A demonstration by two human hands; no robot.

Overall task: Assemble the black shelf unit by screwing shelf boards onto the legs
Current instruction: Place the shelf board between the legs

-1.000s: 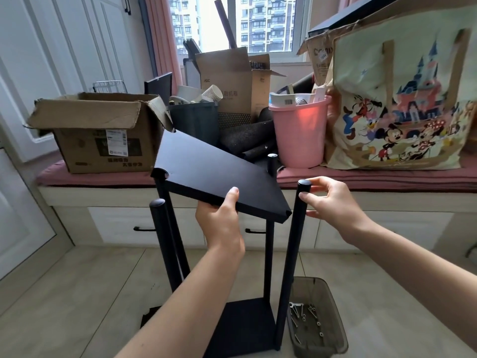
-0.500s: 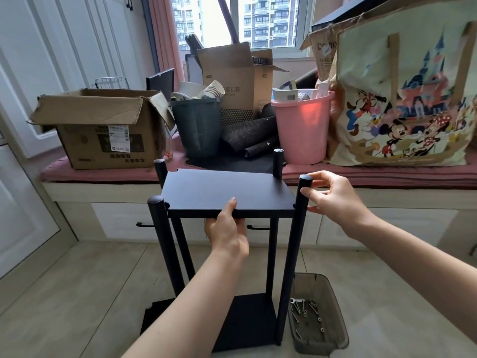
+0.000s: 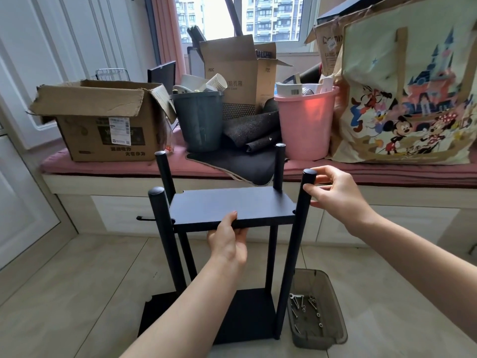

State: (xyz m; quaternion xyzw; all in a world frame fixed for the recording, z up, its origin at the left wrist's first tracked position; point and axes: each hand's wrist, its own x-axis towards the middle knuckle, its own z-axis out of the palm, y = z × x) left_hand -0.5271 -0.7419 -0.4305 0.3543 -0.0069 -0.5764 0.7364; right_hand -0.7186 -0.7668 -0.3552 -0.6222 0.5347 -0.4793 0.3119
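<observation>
A black shelf board (image 3: 232, 204) lies level between four upright black legs, a little below their tops. My left hand (image 3: 228, 241) grips its front edge, thumb on top and fingers underneath. My right hand (image 3: 335, 195) pinches the near right leg (image 3: 296, 241) just below its rounded top. The near left leg (image 3: 165, 236) and the two far legs (image 3: 279, 166) stand free. A lower black board (image 3: 245, 316) joins the legs at the floor.
A smoky plastic tray (image 3: 333, 319) with several screws sits on the tiled floor to the right of the unit. Behind runs a window bench with a cardboard box (image 3: 103, 120), a dark bin (image 3: 198, 120), a pink bucket (image 3: 305, 122) and a printed tote bag (image 3: 407, 99).
The board was tilted up on one corner, then swung flat and slid lower between the legs. My right hand stayed on the near right leg.
</observation>
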